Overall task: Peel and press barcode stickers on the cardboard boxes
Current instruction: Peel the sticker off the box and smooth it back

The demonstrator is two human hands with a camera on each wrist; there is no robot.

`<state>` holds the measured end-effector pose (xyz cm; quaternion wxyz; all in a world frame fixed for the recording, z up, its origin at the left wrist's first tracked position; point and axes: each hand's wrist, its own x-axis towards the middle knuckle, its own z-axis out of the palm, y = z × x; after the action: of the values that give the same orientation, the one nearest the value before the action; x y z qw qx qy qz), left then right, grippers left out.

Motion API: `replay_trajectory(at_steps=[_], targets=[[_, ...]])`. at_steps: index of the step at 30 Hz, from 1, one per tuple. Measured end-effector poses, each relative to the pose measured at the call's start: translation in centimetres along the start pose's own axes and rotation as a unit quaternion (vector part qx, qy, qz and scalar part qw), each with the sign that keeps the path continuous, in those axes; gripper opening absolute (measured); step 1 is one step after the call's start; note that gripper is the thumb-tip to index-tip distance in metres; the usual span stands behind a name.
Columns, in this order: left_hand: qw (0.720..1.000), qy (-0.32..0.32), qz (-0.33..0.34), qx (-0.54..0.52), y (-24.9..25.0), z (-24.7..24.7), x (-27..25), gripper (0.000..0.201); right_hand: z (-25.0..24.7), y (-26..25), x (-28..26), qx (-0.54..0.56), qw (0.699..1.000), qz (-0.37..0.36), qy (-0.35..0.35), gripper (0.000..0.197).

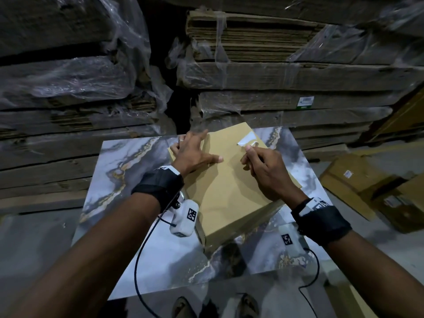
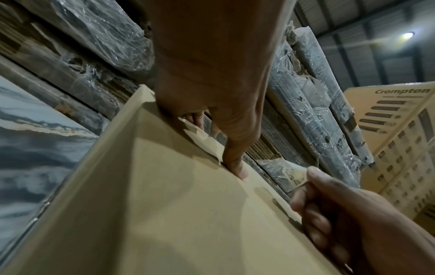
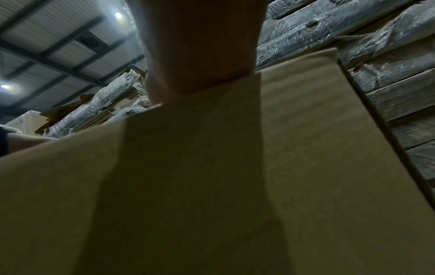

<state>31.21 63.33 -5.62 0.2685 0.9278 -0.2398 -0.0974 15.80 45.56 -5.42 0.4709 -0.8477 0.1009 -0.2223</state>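
Observation:
A plain brown cardboard box (image 1: 229,187) lies on a marble-patterned table (image 1: 128,171). My left hand (image 1: 195,150) rests flat on the box's far left part, fingers spread and thumb (image 2: 235,163) pressing on the top. My right hand (image 1: 263,166) is at the box's far right corner and pinches a white barcode sticker (image 1: 247,139), which curls up off the cardboard. The left wrist view shows the right hand (image 2: 341,214) holding the sticker (image 2: 294,174) just above the box (image 2: 164,204). In the right wrist view only the box top (image 3: 306,148) and my wrist show; the fingers are hidden.
Plastic-wrapped stacks of flattened cardboard (image 1: 252,72) rise right behind the table, with another stack (image 1: 57,76) to the left. Closed cartons (image 1: 367,187) lie on the floor to the right. A printed carton (image 2: 400,130) stands nearby. Wrist-camera cables (image 1: 137,260) hang over the table's front.

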Motion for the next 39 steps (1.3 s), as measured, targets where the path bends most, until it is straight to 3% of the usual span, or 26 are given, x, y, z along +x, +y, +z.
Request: replay_trajectory(at_steps=[4, 9, 13, 17, 22, 30, 35, 39], targets=[[0.999, -0.035, 0.005, -0.002, -0.1, -0.7, 0.3, 0.123, 0.0, -0.2, -0.2, 0.012, 1.0, 0.007, 0.005, 0.052], [0.994, -0.105, 0.019, -0.022, -0.4, -1.7, 0.7, 0.119, -0.2, -0.2, -0.3, 0.039, 0.999, 0.022, -0.001, 0.053], [0.989, -0.144, 0.012, -0.024, -1.0, -1.8, 0.8, 0.128, -0.1, -0.4, -0.3, 0.042, 0.999, 0.027, -0.004, 0.054], [0.994, -0.108, 0.0, -0.029, -0.6, -1.5, 0.7, 0.133, -0.1, -0.4, -0.2, 0.032, 0.999, 0.025, -0.007, 0.054], [0.999, -0.048, 0.007, 0.0, -0.2, -0.5, 0.4, 0.108, -0.1, -0.5, -0.3, 0.009, 1.0, 0.023, -0.013, 0.053], [1.0, -0.011, 0.009, 0.02, -0.1, 0.2, 0.1, 0.102, -0.1, -0.5, -0.3, -0.003, 1.0, 0.019, -0.015, 0.051], [0.999, -0.028, -0.002, 0.04, 0.5, -0.2, 0.2, 0.104, 0.1, -0.3, -0.2, 0.024, 1.0, 0.015, -0.012, 0.052], [0.993, -0.114, -0.001, 0.009, -0.4, -1.3, 1.1, 0.125, 0.0, -0.5, -0.4, 0.039, 0.999, 0.026, -0.004, 0.052]])
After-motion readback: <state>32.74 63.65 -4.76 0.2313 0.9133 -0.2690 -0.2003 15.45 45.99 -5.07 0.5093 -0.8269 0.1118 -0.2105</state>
